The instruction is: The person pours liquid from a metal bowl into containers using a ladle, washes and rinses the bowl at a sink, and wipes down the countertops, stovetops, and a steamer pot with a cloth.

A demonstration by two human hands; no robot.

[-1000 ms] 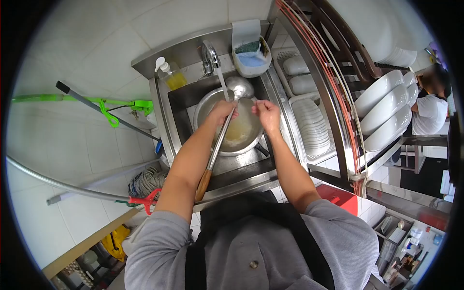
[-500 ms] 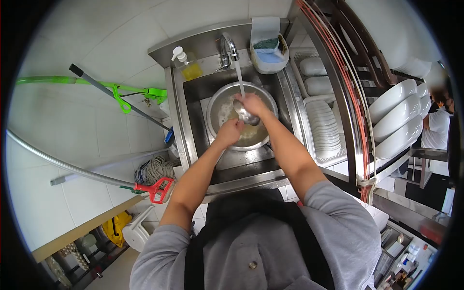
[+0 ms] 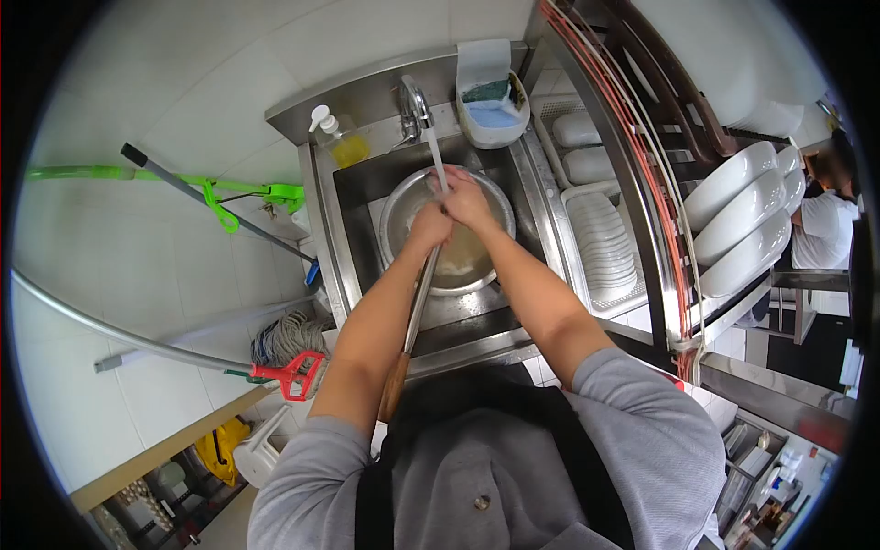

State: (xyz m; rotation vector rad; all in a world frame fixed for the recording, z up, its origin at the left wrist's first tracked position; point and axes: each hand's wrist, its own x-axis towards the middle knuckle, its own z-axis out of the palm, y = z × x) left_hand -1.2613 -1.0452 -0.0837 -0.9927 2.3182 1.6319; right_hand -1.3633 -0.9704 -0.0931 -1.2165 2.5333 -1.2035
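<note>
White tiles (image 3: 220, 101) backed a soap bottle (image 3: 346, 148), left, as a left hand (image 3: 430, 227) gripped a ladle (image 3: 418, 307) over a metal basin (image 3: 394, 225); a right hand (image 3: 466, 197) met its upper end, grip unclear, under running water (image 3: 435, 156). Rinsing appeared under way; further turning called for a steady left hold. Dishes (image 3: 600, 247) stood right.

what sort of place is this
Probably a restaurant or other commercial kitchen's washing-up area: there is a steel sink with a running faucet, racked white bowls, and a row of white dishes in a basket beside the sink.
</note>
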